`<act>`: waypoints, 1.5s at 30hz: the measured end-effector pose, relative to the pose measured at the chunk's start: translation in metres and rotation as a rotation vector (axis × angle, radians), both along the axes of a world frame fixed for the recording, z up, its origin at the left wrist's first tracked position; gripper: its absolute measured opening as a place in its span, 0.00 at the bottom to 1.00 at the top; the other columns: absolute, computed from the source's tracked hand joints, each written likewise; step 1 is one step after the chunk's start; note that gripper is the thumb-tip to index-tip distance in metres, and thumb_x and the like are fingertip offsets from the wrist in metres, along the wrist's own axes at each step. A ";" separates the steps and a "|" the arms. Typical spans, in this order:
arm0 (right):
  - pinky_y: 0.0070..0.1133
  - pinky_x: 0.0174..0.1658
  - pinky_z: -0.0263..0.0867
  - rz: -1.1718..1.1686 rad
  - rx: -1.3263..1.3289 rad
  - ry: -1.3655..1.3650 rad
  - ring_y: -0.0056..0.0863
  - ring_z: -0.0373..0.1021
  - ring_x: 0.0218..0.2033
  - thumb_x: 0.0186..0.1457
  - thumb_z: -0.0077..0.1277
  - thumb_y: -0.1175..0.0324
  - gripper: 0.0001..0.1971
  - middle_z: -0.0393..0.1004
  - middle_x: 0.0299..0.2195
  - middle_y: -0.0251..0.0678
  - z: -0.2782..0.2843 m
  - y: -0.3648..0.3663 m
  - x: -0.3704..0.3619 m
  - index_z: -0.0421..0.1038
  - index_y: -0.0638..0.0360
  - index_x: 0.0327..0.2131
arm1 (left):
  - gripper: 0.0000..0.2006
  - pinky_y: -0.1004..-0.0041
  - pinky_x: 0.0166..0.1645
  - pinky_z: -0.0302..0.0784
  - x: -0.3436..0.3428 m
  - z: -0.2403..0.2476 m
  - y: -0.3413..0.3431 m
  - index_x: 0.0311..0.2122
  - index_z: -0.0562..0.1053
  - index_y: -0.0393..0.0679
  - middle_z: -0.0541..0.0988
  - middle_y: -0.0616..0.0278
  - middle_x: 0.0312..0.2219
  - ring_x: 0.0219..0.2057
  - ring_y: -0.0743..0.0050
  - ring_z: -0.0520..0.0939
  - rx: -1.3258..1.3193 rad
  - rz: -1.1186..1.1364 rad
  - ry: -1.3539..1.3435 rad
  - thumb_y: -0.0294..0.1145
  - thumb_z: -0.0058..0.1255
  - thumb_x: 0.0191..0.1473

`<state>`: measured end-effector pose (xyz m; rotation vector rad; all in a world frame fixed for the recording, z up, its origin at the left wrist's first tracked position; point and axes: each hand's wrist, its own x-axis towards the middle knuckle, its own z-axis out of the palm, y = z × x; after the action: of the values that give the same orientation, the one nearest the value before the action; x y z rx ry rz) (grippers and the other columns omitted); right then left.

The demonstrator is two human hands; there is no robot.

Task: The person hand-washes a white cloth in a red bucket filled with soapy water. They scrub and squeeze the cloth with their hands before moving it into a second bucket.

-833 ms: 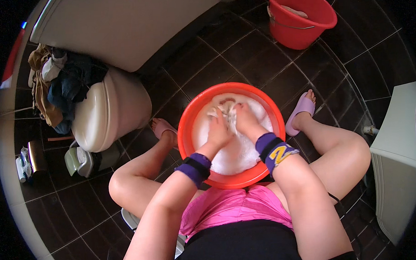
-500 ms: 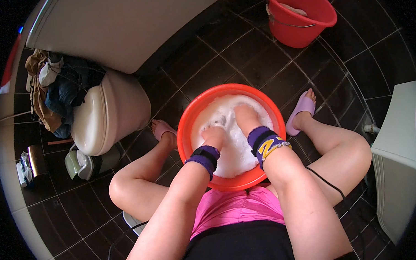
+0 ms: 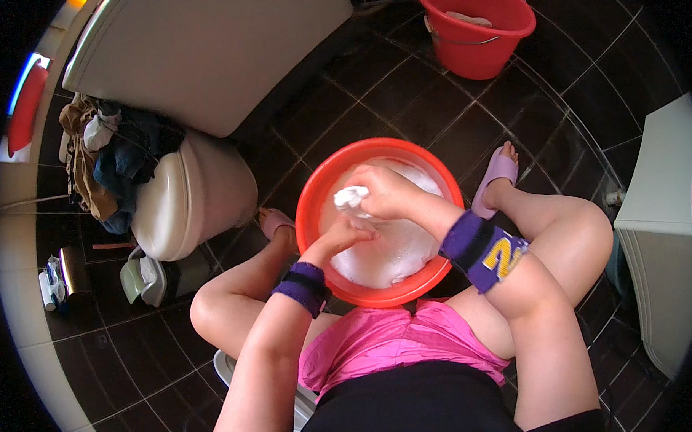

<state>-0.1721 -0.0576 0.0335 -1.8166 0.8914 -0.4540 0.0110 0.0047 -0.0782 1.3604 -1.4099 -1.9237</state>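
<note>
An orange-red basin [image 3: 306,217] full of white suds [image 3: 393,252] stands on the floor between my knees. Over its far left part, my right hand [image 3: 387,192] is closed round a bunched, wet white cloth [image 3: 351,200], whose end sticks out at the thumb side; its exact kind does not show. Just below it, my left hand [image 3: 347,236] is held over the suds, fingers loosely stretched out and apart from the cloth. Both wrists wear purple bands, the right one [image 3: 480,251] with a yellow mark.
A white toilet [image 3: 208,194] stands at the left with a heap of clothes [image 3: 123,163] on it. Below it are a small green-white bin [image 3: 144,276] and a few small packages. A red bucket [image 3: 477,48] sits at the far right, a pale cabinet [image 3: 667,243] at the right.
Both hands have come up out of the suds. The right has moved left, now gripping the white cloth; the left has turned inward beneath it. The view has shifted slightly.
</note>
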 end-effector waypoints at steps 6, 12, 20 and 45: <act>0.25 0.45 0.65 -0.050 -0.060 -0.395 0.34 0.70 0.40 0.36 0.45 0.80 0.17 0.73 0.36 0.41 0.065 0.019 -0.026 0.73 0.65 0.35 | 0.24 0.71 0.51 0.66 -0.021 0.042 -0.002 0.49 0.66 0.43 0.70 0.61 0.47 0.48 0.66 0.71 -0.412 0.270 -0.226 0.31 0.56 0.45; 0.24 0.47 0.63 -0.280 -0.201 -0.419 0.34 0.69 0.41 0.35 0.43 0.80 0.17 0.72 0.37 0.41 0.037 0.020 -0.068 0.72 0.66 0.34 | 0.24 0.73 0.49 0.67 0.022 0.062 -0.008 0.47 0.65 0.36 0.74 0.58 0.41 0.44 0.73 0.73 -0.395 0.230 -0.314 0.32 0.57 0.45; 0.24 0.49 0.61 -0.354 -0.124 -0.003 0.39 0.67 0.44 0.33 0.49 0.76 0.19 0.70 0.41 0.42 -0.056 0.055 -0.053 0.70 0.58 0.36 | 0.27 0.71 0.46 0.69 -0.012 0.157 -0.011 0.42 0.63 0.40 0.72 0.59 0.35 0.39 0.70 0.73 -0.330 0.263 -0.229 0.29 0.58 0.32; 0.34 0.52 0.63 -0.291 1.663 -1.203 0.32 0.67 0.47 0.49 0.53 0.53 0.28 0.69 0.47 0.36 -0.019 0.065 -0.001 0.62 0.54 0.51 | 0.28 0.58 0.60 0.58 0.013 0.072 0.030 0.55 0.61 0.42 0.64 0.57 0.55 0.55 0.57 0.66 0.330 0.810 0.680 0.49 0.42 0.55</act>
<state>-0.1734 0.0077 0.0149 0.2164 0.3173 -0.5685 0.0243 0.0344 -0.0066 0.9979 -0.1690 -1.7859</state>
